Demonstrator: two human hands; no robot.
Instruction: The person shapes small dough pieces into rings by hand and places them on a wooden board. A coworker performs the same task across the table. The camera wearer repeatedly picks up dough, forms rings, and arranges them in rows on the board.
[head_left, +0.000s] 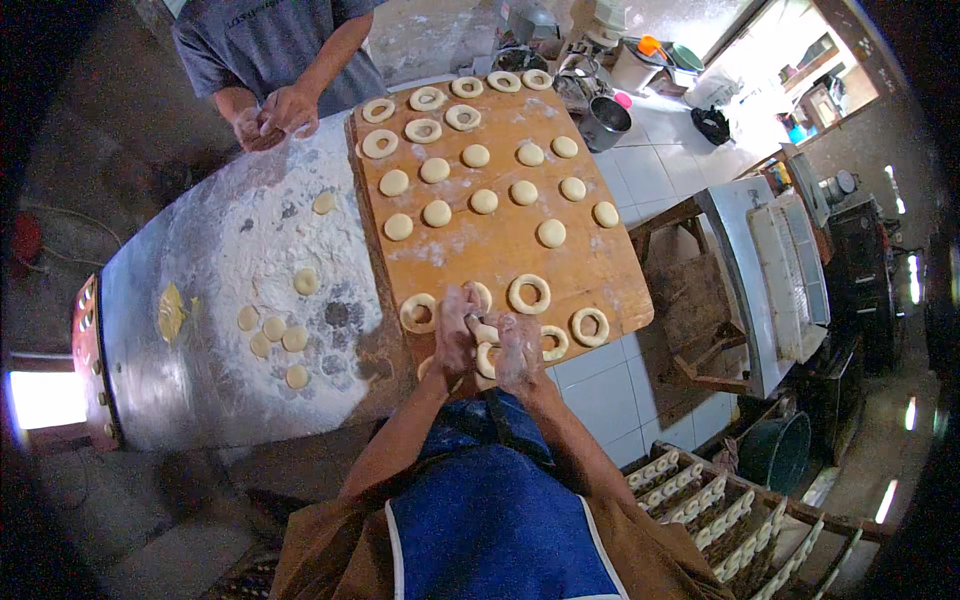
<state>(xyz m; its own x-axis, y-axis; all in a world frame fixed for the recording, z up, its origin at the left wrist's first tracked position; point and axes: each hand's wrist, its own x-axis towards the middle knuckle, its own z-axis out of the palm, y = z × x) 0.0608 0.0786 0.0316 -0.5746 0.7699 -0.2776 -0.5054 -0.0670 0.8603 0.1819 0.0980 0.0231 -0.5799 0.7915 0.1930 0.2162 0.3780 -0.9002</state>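
Near the front of the wooden board (620, 280), my left hand (458, 335) and my right hand (518, 350) close together, fingers curled on a piece of pale dough (486, 333) held between them; their fingertips are partly hidden. Dough rings lie around my hands: one (420, 300) at the left, another (529, 281) behind my right hand, and others (590, 312) to the right. Farther back on the board are several round dough pieces (483, 202) and rows of rings (423, 118) at the back.
A floury metal table (165, 390) adjoins the board on the left, with dough discs (294, 338) and yellow fat (170, 315). A co-worker's hands (275, 117) work at the far edge. A side table (760, 370) stands right; a rack of rings (700, 505) is at lower right.
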